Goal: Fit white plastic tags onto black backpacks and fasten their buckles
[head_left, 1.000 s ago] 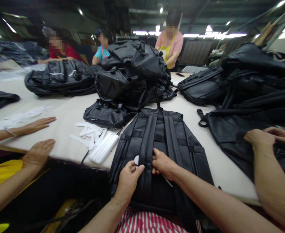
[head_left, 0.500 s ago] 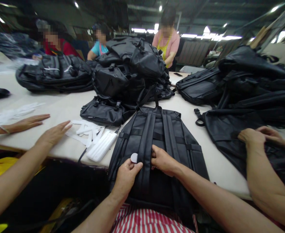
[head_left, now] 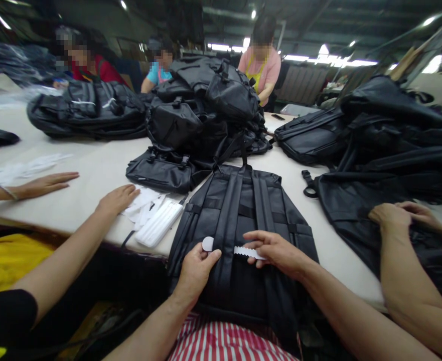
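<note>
A black backpack lies before me with its two shoulder straps facing up. A thin white strip with toothed edges passes behind the left strap. Its rounded end sticks out left of that strap, pinched in my left hand, whose thumb reaches the strap's edge. On the strap's other side my right hand has the toothed end between its fingers. The strip's middle is hidden by the strap.
A pile of black backpacks stands on the table. White strips and a white bundle lie at left, near a co-worker's hands. At right, another co-worker's hands work on a black bag.
My right hand has moved right from the strap, drawing the toothed end into view. My left hand stays in place. The left co-worker's nearer hand has reached the white strips.
</note>
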Action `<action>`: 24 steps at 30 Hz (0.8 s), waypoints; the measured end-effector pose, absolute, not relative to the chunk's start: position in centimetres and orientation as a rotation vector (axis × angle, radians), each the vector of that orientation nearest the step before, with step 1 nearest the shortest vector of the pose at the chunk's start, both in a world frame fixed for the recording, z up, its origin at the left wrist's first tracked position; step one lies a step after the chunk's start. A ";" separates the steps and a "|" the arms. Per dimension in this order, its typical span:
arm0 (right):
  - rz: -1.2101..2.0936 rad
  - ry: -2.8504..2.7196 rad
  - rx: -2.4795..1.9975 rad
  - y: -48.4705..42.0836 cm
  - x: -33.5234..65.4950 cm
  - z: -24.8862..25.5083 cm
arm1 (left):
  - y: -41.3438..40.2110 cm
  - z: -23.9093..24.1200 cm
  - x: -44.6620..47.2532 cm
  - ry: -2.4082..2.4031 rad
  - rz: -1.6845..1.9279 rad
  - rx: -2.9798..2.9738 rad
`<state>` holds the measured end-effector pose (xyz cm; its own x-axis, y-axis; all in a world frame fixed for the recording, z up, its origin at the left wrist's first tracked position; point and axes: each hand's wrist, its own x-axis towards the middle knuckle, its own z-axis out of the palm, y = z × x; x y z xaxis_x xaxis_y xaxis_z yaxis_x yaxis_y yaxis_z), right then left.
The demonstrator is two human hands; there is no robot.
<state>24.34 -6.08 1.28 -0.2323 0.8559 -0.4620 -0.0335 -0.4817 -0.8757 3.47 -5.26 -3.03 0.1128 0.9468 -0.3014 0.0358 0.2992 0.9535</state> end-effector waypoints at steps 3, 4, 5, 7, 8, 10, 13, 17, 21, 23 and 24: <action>1.849 -0.924 -1.172 -7.0 25.3 1.4 | -5.2 -2.9 3.4 1.269 0.884 1.054; 1.867 -0.934 -1.124 -7.2 25.3 1.3 | -5.2 -2.9 3.4 1.266 0.885 1.051; 1.884 -0.958 -1.087 -7.4 25.2 1.2 | -5.2 -2.9 3.4 1.263 0.886 1.046; 1.900 -1.001 -1.032 -7.5 24.8 1.1 | -5.2 -2.9 3.5 1.258 0.889 1.039; 1.896 -1.013 -0.996 -7.6 24.6 1.0 | -5.2 -3.0 3.5 1.253 0.890 1.035; 1.886 -1.015 -0.899 -7.5 24.4 1.0 | -5.2 -3.0 3.5 1.245 0.890 1.027; 1.844 -1.030 -0.829 -7.2 24.1 0.9 | -5.3 -3.1 3.6 1.251 0.893 1.024; 1.633 -1.163 -1.037 -6.6 23.5 0.0 | -5.3 -3.3 3.6 1.266 0.916 1.061; 1.231 -1.466 -1.227 -6.2 22.9 -0.2 | -5.3 -3.4 3.7 1.296 0.942 1.111; 0.964 -1.651 -1.199 -6.0 22.5 0.4 | -5.3 -3.4 3.8 1.323 0.944 1.142; 0.874 -1.738 -1.167 -5.9 22.2 0.9 | -5.3 -3.3 3.9 1.334 0.945 1.161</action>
<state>22.24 -5.94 0.86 -0.2074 0.9426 0.2615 0.3524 0.3214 -0.8789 3.86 -5.34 -3.34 0.0558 0.9749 -0.2156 0.1194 0.2079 0.9708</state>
